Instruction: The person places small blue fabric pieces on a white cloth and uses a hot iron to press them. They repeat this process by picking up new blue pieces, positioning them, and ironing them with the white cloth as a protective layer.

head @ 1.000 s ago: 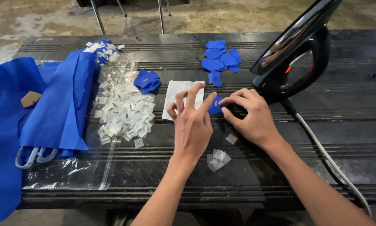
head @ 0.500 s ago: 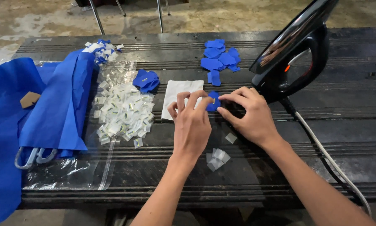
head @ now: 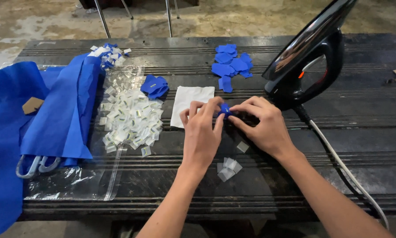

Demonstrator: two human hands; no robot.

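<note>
Both hands are closing in: the left hand and right hand are now pinching the small blue fabric piece together above the desk, beside the white paper. Fingers are working near the black iron; brushing it risks a burn.

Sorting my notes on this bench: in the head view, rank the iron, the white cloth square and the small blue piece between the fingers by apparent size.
1. black iron, though it stands nearest the camera
2. white cloth square
3. small blue piece
</note>
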